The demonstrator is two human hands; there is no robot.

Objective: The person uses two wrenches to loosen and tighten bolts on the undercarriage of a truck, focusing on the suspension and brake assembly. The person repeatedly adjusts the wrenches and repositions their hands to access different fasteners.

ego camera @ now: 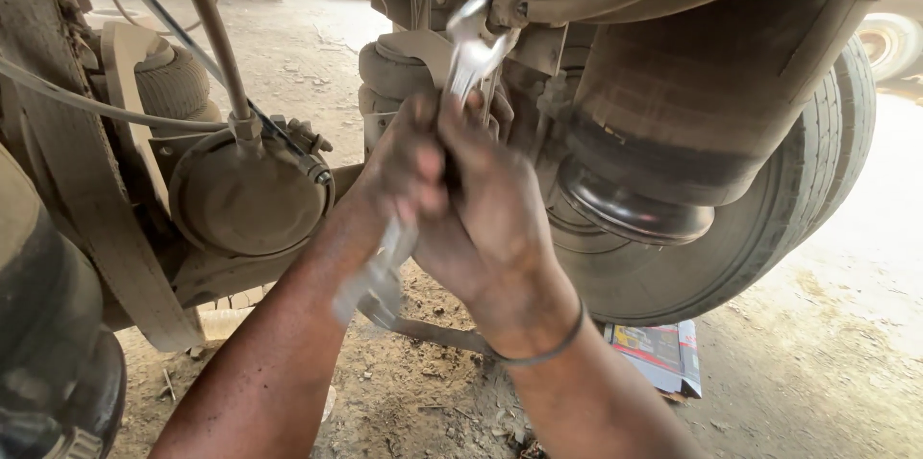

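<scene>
Dusty bare ground (827, 363) spreads under the raised underside of a heavy vehicle, with a big worn rubber tyre (769, 228) to the right and a round, dirt-caked metal brake chamber (245, 199) hanging to the left. Between them, both hands are wrapped together round the shank of a long silver steel spanner (466, 60): the left hand (409, 166) and the right hand (490, 209), which wears a thin metal bangle on its wrist, are clamped tight on it, touching one another. The spanner's open head sits up against a grimy bolt fitting (510, 9) on the frame, and its lower end pokes out blurred below the fists. I'd judge the tool stiff, fairly heavy and likely greasy, so best gripped low on the shank for leverage. A dark rubber air spring (673, 123) bulges just right of the hands. No open containers show; only a crumpled printed paper (663, 353) lies on the ground by the tyre.
</scene>
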